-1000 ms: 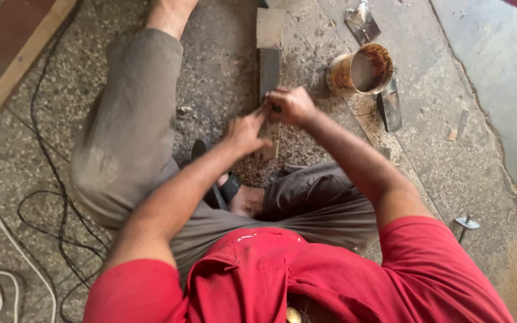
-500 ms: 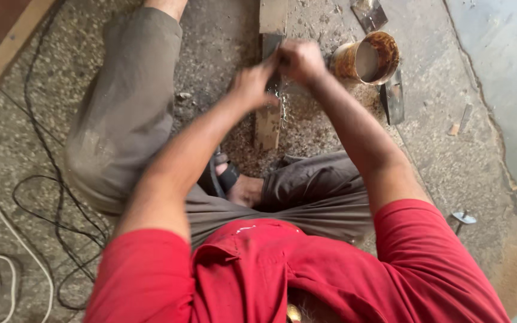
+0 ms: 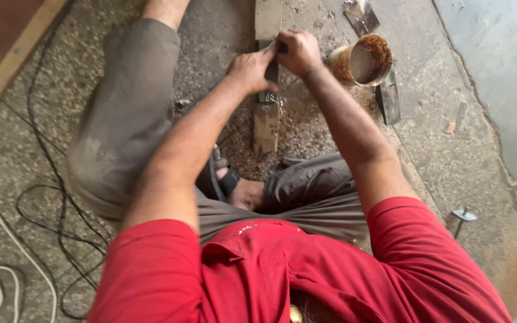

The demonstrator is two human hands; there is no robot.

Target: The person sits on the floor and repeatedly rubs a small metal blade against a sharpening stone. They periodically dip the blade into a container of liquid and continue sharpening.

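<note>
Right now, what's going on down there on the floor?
A person in a red shirt sits on the floor with a narrow wood strip lying lengthwise in front of them. Both hands are on a dark tool pressed onto the strip: the left hand rests on its near side, the right hand grips its far end. Shavings lie around the strip. A rusty tin stands just right of the hands, with a flat metal blade beside it. Black cables trail on the left.

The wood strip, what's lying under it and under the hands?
The wood strip lies on the floor amid sawdust. Both hands, left and right, cover its middle.
</note>
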